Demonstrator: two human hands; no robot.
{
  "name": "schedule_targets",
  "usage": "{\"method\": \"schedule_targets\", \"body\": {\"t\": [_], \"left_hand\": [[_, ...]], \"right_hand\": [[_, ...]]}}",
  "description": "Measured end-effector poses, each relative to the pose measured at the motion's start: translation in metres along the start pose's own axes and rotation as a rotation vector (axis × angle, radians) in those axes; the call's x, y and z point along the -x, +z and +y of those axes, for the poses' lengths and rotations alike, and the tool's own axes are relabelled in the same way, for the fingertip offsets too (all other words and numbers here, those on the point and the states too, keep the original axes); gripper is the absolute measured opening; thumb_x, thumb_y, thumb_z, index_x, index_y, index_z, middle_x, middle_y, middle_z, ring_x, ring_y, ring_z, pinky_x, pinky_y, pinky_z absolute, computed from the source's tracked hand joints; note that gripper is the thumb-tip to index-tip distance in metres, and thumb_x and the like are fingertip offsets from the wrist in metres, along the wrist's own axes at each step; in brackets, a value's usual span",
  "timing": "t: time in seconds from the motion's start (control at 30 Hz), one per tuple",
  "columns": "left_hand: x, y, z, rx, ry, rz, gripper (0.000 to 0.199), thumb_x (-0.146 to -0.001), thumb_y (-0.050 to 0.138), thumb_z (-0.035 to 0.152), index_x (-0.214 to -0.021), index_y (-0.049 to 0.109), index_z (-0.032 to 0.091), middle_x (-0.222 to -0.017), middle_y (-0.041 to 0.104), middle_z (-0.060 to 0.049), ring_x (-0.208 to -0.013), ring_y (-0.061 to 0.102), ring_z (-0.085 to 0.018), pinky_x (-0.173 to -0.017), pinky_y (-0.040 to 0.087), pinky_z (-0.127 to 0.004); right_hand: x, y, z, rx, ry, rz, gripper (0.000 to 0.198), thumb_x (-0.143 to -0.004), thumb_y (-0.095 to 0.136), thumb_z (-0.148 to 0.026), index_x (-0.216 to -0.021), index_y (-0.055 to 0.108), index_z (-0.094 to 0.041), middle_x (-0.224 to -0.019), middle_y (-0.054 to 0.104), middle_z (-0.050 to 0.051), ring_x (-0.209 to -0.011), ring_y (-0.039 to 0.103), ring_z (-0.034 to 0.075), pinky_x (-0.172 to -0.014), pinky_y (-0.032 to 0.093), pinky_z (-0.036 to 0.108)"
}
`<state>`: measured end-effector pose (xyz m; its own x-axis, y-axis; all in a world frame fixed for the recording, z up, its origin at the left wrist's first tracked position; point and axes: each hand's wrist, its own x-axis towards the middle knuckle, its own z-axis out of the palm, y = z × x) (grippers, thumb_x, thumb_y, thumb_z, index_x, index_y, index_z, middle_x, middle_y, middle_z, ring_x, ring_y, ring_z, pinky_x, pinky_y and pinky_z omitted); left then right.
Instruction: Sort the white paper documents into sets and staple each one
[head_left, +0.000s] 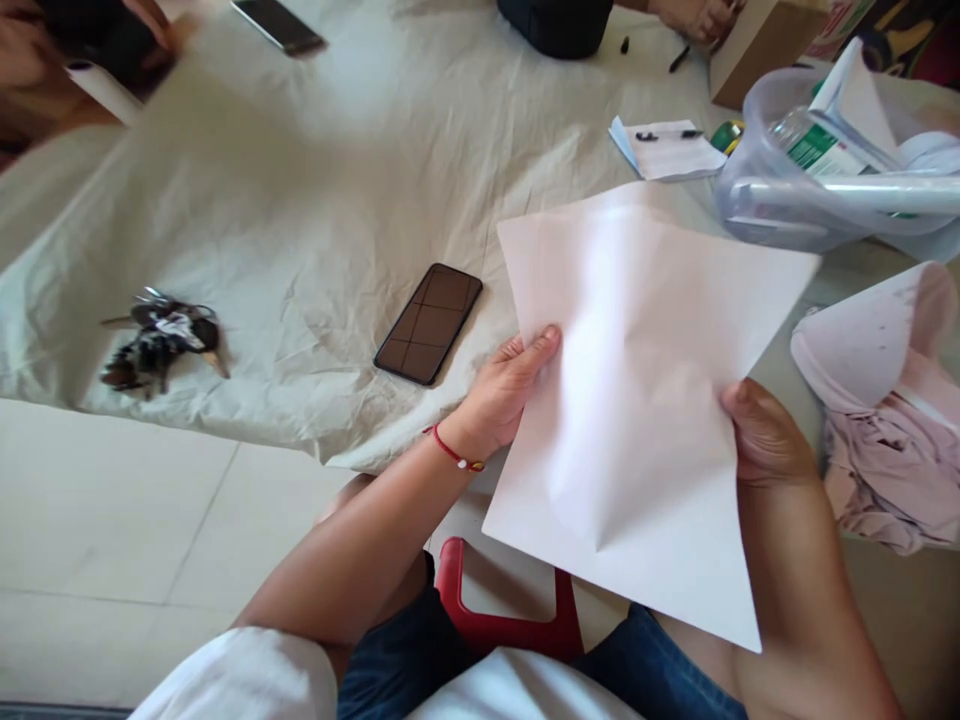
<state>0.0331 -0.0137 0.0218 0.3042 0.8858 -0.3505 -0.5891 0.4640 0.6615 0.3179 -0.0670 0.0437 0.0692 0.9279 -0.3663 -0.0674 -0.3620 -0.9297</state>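
A large white sheet of paper is held up over the table's near edge, bowed, with a crease down its lower middle. My left hand grips its left edge, thumb on top and fingers hidden behind. On the opposite edge my right hand pinches the paper the same way, its fingers also out of sight underneath. A dark smartphone lies on the cloth just left of my left hand. Close to my right hand rests a pale pink moulded fabric piece on crumpled pink cloth.
A pale cloth covers the table. Keys lie at left, another phone at the back. A clear plastic basket stands right, near a notepad with a pen and cardboard box. Other people's hands show behind; a red stool is below.
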Motion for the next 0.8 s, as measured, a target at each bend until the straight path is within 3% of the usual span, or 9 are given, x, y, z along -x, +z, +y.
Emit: {"method": "schedule_targets", "body": {"t": [0.17, 0.27, 0.4, 0.6, 0.7, 0.8], "left_hand": [[-0.007, -0.001, -0.004, -0.105, 0.048, 0.175, 0.042, -0.082, 0.101, 0.051, -0.104, 0.082, 0.020, -0.099, 0.089, -0.007, -0.093, 0.086, -0.026, -0.083, 0.069, -0.036], [-0.008, 0.000, -0.002, -0.148, 0.047, 0.171, 0.042, -0.084, 0.099, 0.053, -0.105, 0.081, 0.021, -0.102, 0.089, -0.009, -0.098, 0.086, -0.030, -0.083, 0.069, -0.038], [-0.011, -0.001, -0.002, -0.157, 0.129, 0.179, 0.024, -0.095, 0.085, 0.046, -0.102, 0.078, 0.024, -0.103, 0.088, -0.008, -0.106, 0.085, -0.030, -0.090, 0.068, -0.040], [-0.015, -0.006, -0.002, -0.270, 0.142, 0.146, 0.017, -0.104, 0.072, 0.038, -0.099, 0.076, 0.022, -0.097, 0.085, -0.005, -0.089, 0.079, -0.022, -0.079, 0.062, -0.032], [-0.014, -0.006, 0.000, -0.344, 0.112, 0.147, 0.020, -0.107, 0.070, 0.035, -0.093, 0.070, 0.021, -0.096, 0.082, -0.005, -0.085, 0.075, -0.019, -0.076, 0.057, -0.029], [-0.013, -0.005, -0.001, -0.386, 0.119, 0.157, 0.016, -0.109, 0.067, 0.034, -0.100, 0.069, 0.022, -0.104, 0.081, -0.006, -0.091, 0.075, -0.020, -0.078, 0.056, -0.030]], "right_hand": [[-0.002, -0.005, 0.001, 0.094, 0.070, 0.120, 0.076, -0.052, 0.112, -0.067, -0.111, 0.087, -0.028, -0.112, 0.090, 0.011, -0.095, 0.087, 0.037, -0.082, 0.076, 0.052], [-0.007, -0.004, 0.004, 0.142, 0.074, 0.159, 0.067, -0.052, 0.114, -0.062, -0.101, 0.088, -0.026, -0.112, 0.090, 0.010, -0.092, 0.087, 0.032, -0.084, 0.076, 0.048], [-0.011, -0.011, 0.011, 0.172, 0.025, 0.170, 0.065, -0.058, 0.111, -0.066, -0.101, 0.089, -0.023, -0.108, 0.090, 0.010, -0.092, 0.087, 0.031, -0.085, 0.076, 0.047], [-0.015, -0.021, 0.021, 0.203, -0.064, 0.240, 0.062, -0.060, 0.111, -0.065, -0.103, 0.091, -0.026, -0.113, 0.090, 0.008, -0.108, 0.086, 0.030, -0.096, 0.074, 0.045], [-0.017, -0.022, 0.018, 0.185, -0.059, 0.266, 0.060, -0.057, 0.112, -0.063, -0.101, 0.091, -0.027, -0.116, 0.090, 0.008, -0.106, 0.086, 0.030, -0.096, 0.075, 0.046], [-0.016, -0.022, 0.012, 0.172, -0.063, 0.267, 0.054, -0.059, 0.112, -0.059, -0.100, 0.090, -0.031, -0.117, 0.090, 0.007, -0.099, 0.086, 0.031, -0.090, 0.076, 0.050]]}}
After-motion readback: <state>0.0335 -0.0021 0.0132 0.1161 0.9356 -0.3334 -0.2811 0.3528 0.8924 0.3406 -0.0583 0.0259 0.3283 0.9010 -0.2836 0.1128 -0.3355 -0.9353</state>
